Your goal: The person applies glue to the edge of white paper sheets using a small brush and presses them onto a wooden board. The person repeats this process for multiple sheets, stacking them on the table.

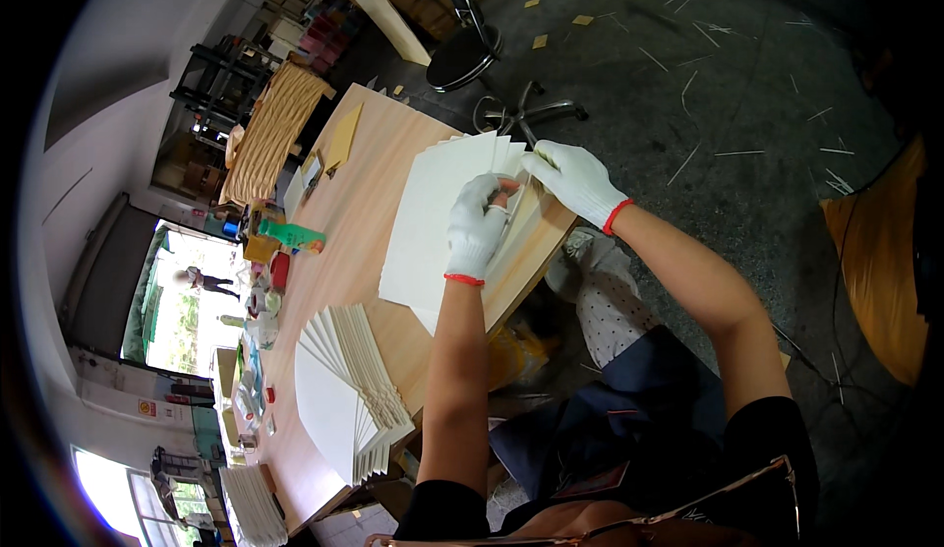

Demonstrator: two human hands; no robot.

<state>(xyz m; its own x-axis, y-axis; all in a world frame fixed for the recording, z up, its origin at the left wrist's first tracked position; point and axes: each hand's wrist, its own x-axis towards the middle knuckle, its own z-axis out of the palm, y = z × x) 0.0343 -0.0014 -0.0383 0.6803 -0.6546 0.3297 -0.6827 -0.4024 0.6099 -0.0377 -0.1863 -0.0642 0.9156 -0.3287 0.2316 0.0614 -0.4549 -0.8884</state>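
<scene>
centrally, a pile of white sheets (423, 217) lies on a wood-coloured table (339, 252), its upper corners slightly spread so that several layers show. my left hand (479, 227) reaches up from the lower centre of the frame and lies over the right side of this pile, thumb and fingers curved toward one another; a bare fingertip (506, 186) shows beyond the glove cloth. whether a sheet is caught in that narrow curl i cannot tell. my right hand (575, 181), entering from the lower right, is bent at the pile's upper right corner, its fingers drawn in close together; the tips are partly hidden, so i cannot tell whether they pinch an edge. both my hands wear white gloves with red cuffs (464, 279).

at the lower left of centre, a second pile (329, 390) is fanned out on the same table, near its front edge. to the left of centre stands a green bottle (292, 237) among small clutter, and a yellow board (342, 138) lies toward the table's far end. at the top centre is a black chair (464, 59) on a wheeled base; thin pale strips (739, 153) are scattered over the dark floor (757, 85) at upper right.
</scene>
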